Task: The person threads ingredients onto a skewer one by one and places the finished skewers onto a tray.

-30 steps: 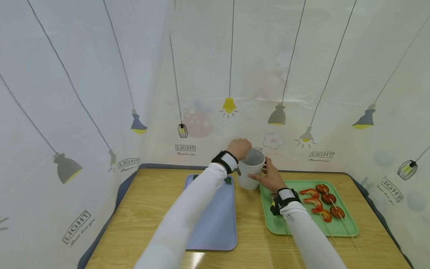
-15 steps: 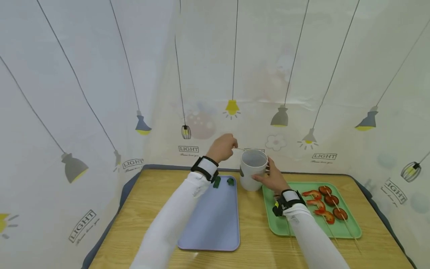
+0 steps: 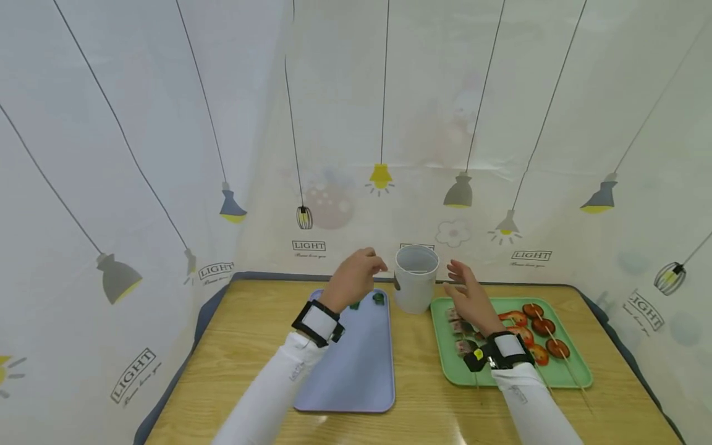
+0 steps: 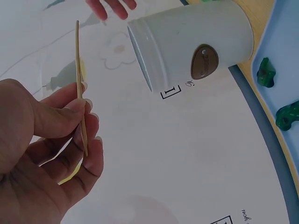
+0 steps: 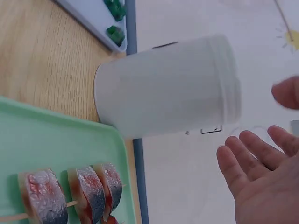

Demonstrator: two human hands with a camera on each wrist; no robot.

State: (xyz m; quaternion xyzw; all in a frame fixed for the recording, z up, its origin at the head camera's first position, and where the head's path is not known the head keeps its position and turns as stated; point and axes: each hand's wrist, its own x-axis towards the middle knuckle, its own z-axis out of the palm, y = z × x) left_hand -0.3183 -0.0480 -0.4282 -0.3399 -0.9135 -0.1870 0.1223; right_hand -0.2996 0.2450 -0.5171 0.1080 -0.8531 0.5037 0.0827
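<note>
My left hand (image 3: 351, 281) pinches a thin bamboo skewer (image 4: 78, 60) between thumb and fingers, to the left of a white cylindrical container (image 3: 414, 290). The bare skewer stands out past the fingertips in the left wrist view. On the container's side is a dark oval label (image 4: 204, 61). My right hand (image 3: 473, 303) hovers just right of the container, fingers spread and relaxed, holding nothing. Beneath it lies a green tray (image 3: 456, 374) with fish pieces (image 5: 91, 191) on a skewer, partly hidden by the arm in the head view.
On the left, a blue-purple tray (image 3: 356, 371) bears green pieces (image 4: 287, 114) at its far end. Shrimp (image 3: 520, 334) and round brown slices (image 3: 542, 326) on skewers lie on the green tray, skewer ends jutting over its near edge. A printed curtain (image 3: 356, 123) surrounds the wooden table (image 3: 222, 371).
My left hand has come out of the container with a skewer, moved left, and now sits slightly lower. My right hand has let go of the container and drawn back to the right.
</note>
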